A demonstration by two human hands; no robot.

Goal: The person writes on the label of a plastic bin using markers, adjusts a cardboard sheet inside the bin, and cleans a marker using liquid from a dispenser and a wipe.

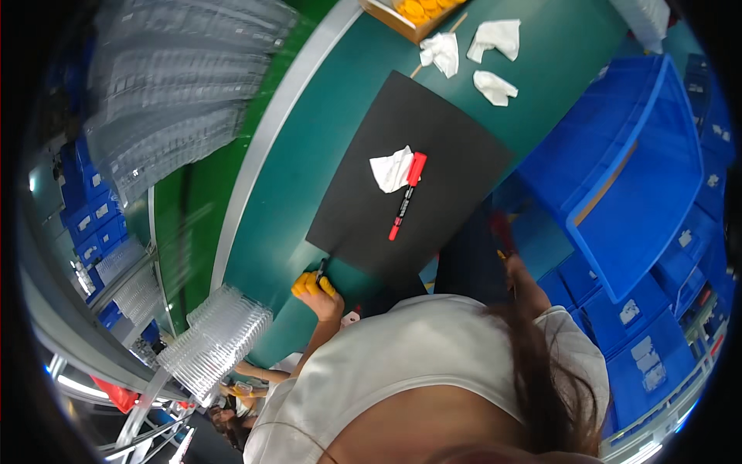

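Observation:
My left hand (315, 294), its fingertips in yellow covers, is closed at the table edge near the lower left corner of a black mat (456, 147). A small dark slim thing (321, 268) juts from its fingers; its kind is unclear. On the mat lie a crumpled white cloth (390, 170) and a marker (404, 203) with a red cap and dark barrel, the cap end touching the cloth. My right hand (524, 282) is low beside my lap, away from the mat. Its fingers are blurred and partly hidden, with a dark red blur (502, 230) just beyond them.
Three crumpled white cloths (495, 40) and a thin stick lie beyond the mat, below a box (410, 19) of yellow pieces. Blue bins (641, 193) stand at the right. Stacked clear trays (220, 336) are at the left, beside the green table's (290, 155) pale rim. Another person works at lower left.

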